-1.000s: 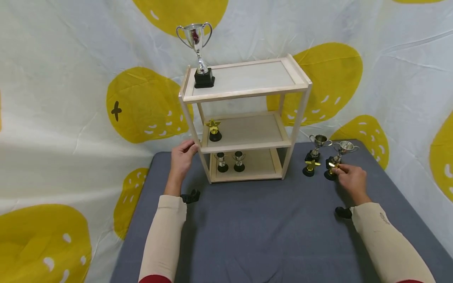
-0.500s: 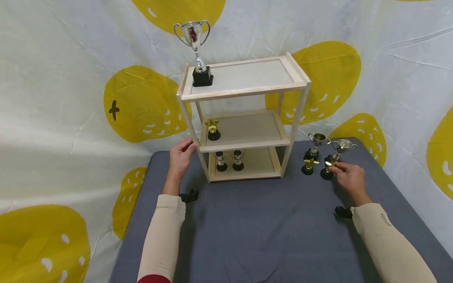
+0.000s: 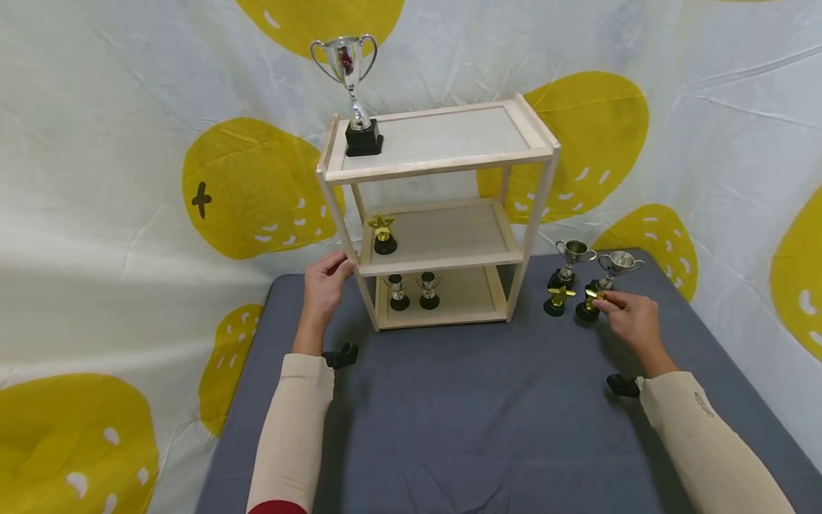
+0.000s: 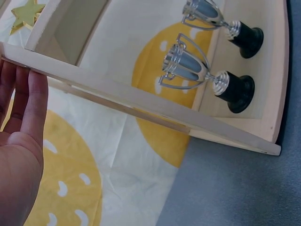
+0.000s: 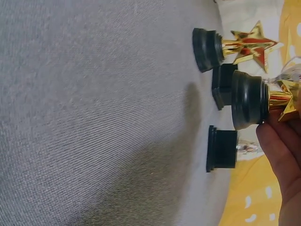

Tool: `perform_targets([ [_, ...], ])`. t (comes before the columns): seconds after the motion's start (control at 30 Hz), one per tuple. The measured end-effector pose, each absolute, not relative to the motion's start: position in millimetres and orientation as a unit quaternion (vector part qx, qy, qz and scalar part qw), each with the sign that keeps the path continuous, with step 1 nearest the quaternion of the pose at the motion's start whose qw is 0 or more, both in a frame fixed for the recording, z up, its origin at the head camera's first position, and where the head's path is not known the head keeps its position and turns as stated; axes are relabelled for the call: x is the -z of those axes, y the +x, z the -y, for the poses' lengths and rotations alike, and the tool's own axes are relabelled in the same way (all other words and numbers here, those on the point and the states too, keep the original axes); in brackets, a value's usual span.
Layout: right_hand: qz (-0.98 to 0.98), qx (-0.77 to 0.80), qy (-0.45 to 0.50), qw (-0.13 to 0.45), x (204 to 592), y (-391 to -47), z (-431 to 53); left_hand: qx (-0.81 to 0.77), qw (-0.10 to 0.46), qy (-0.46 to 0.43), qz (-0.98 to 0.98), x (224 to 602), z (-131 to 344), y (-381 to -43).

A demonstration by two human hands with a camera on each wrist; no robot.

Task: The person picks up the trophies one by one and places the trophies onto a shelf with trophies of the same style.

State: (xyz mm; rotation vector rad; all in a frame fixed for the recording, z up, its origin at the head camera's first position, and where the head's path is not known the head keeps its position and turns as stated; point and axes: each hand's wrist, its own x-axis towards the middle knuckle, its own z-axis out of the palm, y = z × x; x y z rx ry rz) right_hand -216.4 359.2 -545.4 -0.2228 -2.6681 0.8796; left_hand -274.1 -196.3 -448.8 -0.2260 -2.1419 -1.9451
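Note:
My right hand (image 3: pixel 632 325) pinches a small gold star trophy (image 3: pixel 586 309) by its upper part. In the right wrist view its round black base (image 5: pixel 248 100) hangs clear of the cloth, with a shadow beside it. A matching star trophy (image 3: pixel 555 301) stands just left of it. Two silver cup trophies (image 3: pixel 574 251) (image 3: pixel 618 263) stand close behind, the right one partly covered. My left hand (image 3: pixel 323 289) grips the front left post of a three-tier wooden shelf (image 3: pixel 443 169); its fingertips (image 4: pixel 37 89) press the post in the left wrist view.
A large silver cup (image 3: pixel 361 132) occupies the shelf's top left. Another star trophy (image 3: pixel 384 239) is on the middle tier's left, and two small cups (image 3: pixel 397 293) (image 3: pixel 429 290) are on the bottom tier. Grey cloth (image 3: pixel 437 414) covers the table; a patterned curtain (image 3: pixel 83 214) hangs behind.
My right hand has shifted slightly left with the star trophy, closer to the matching one. The left hand stays on the post. The head view has drifted a little.

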Motion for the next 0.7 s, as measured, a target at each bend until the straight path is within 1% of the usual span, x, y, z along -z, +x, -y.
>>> perform_targets([
  [0.37,0.930,-0.310,-0.048,0.192,537.0,-206.7,-353.5,0.679,0.125,-0.082,0.719,447.7,194.3,-274.9],
  [0.7,0.929,-0.320,-0.040,0.181,526.9,-201.3,-346.7,0.664,0.120,-0.077,0.734,447.0,195.8,-273.4],
])
